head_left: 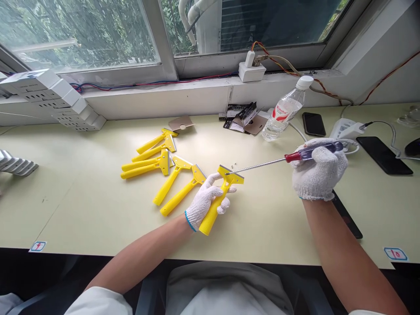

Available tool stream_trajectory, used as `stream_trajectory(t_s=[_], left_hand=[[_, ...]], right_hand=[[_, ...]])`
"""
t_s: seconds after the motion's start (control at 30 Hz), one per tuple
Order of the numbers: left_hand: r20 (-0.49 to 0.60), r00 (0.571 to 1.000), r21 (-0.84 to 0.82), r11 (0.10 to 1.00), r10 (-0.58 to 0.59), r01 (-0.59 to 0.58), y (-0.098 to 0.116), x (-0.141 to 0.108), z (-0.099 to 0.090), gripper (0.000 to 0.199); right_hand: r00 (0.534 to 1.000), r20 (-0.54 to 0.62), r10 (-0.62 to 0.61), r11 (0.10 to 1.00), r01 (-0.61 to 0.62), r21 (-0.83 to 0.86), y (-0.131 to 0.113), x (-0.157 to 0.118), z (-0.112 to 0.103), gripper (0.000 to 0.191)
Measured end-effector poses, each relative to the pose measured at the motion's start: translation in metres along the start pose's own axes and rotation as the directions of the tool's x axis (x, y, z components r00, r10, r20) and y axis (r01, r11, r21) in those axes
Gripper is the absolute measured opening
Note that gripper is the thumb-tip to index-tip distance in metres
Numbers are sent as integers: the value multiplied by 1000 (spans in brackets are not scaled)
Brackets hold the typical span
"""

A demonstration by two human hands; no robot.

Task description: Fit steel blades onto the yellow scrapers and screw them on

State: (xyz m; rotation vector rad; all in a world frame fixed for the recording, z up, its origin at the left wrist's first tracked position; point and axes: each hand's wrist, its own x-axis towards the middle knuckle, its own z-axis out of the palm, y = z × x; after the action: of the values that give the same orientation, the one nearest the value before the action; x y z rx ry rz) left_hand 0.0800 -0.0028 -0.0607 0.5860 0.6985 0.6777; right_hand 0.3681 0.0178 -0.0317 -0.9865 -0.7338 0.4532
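My left hand (207, 197), in a white knit glove, is closed round the handle of a yellow scraper (213, 212), its head pointing away from me. In my gloved right hand (320, 170) is a screwdriver (305, 153) with a red and purple clear handle. Its long shaft runs leftward, and the tip meets the scraper head near a screw. Several more yellow scrapers (179, 197) lie fanned out on the table left of my left hand. A few tiny metal bits (234, 165), too small to name surely, lie just beyond the held scraper.
Black and brown packaging (244, 119) and a water bottle (284, 109) stand at the back. Phones (383, 155), cables and a white power strip (348, 130) occupy the right side. Stacked white boxes (62, 98) lean at the back left. The table's front edge (249, 261) is close to me.
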Motion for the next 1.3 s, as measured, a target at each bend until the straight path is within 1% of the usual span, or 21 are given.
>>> stream_trajectory(t_s=[0.1, 0.2, 0.27, 0.37, 0.47, 0.57, 0.63, 0.67, 0.7, 0.77, 0.8, 0.87, 0.93, 1.0, 1.07, 1.1, 1.13, 1.2, 1.23, 1.27, 1.3], left_hand=[[-25, 1000, 37, 999, 11, -10, -2, 1, 0, 65], [-79, 994, 115, 991, 82, -73, -4, 3, -1, 64], [-102, 988, 142, 985, 118, -103, -6, 4, 0, 65], [-123, 984, 127, 986, 128, -112, -6, 5, 2, 67], [-134, 983, 120, 987, 122, -106, -5, 5, 4, 69], [-135, 984, 122, 988, 116, -100, -5, 4, 4, 71], [-137, 984, 126, 987, 115, -98, -5, 4, 4, 72], [-140, 983, 133, 986, 116, -97, -5, 4, 4, 72], [-143, 983, 145, 985, 114, -93, -5, 4, 4, 71], [-141, 985, 179, 981, 101, -75, -5, 4, 3, 69], [-138, 986, 194, 979, 91, -63, -5, 3, 3, 68], [-125, 990, 206, 978, 68, -41, -4, 3, 2, 67], [-118, 991, 199, 979, 60, -35, -4, 3, 2, 66], [-112, 992, 198, 980, 55, -32, -3, 2, 3, 66], [-105, 993, 207, 978, 53, -31, -4, 2, 3, 65], [-101, 993, 214, 976, 52, -30, -4, 1, 3, 65], [-97, 994, 222, 975, 52, -29, -5, 1, 3, 64], [-86, 995, 242, 970, 57, -35, -6, 1, 4, 62], [-81, 995, 251, 967, 62, -40, -7, 1, 3, 61], [-79, 994, 260, 964, 70, -48, -8, 1, 3, 61], [-82, 993, 269, 961, 84, -59, -9, 1, 3, 61]], right_hand=[[998, 28, -49, 997, 47, 65, 3, 3, -3, 10], [994, 72, -82, 996, 79, 42, 4, -2, -3, 11], [986, 122, -110, 994, 107, 25, 5, -8, -3, 12], [966, 227, -126, 992, 125, 18, 5, -16, -4, 18], [939, 300, -168, 984, 179, -8, 0, -21, -5, 23], [893, 405, -194, 980, 192, 44, -12, -24, -6, 24], [860, 476, -183, 983, 169, 73, -20, -24, -6, 31], [846, 493, -202, 979, 186, 82, -23, -23, -7, 39], [834, 494, -246, 969, 231, 92, -25, -21, -8, 48], [800, 455, -391, 916, 386, 110, -26, -17, -9, 67], [780, 429, -456, 883, 457, 107, -26, -15, -9, 70], [763, 406, -503, 848, 526, 62, -26, -12, -9, 61], [787, 397, -472, 860, 510, 10, -28, -13, -9, 46], [804, 372, -464, 859, 511, -33, -28, -14, -9, 39], [787, 327, -524, 803, 584, -120, -27, -14, -10, 35], [765, 300, -570, 747, 635, -200, -25, -12, -12, 31], [732, 269, -626, 673, 681, -288, -23, -11, -14, 28], [661, 213, -719, 538, 724, -431, -18, -6, -17, 30], [633, 194, -750, 497, 732, -467, -16, -4, -17, 32], [612, 187, -768, 478, 743, -469, -14, -1, -18, 33], [612, 186, -768, 493, 751, -439, -13, 0, -17, 32]])
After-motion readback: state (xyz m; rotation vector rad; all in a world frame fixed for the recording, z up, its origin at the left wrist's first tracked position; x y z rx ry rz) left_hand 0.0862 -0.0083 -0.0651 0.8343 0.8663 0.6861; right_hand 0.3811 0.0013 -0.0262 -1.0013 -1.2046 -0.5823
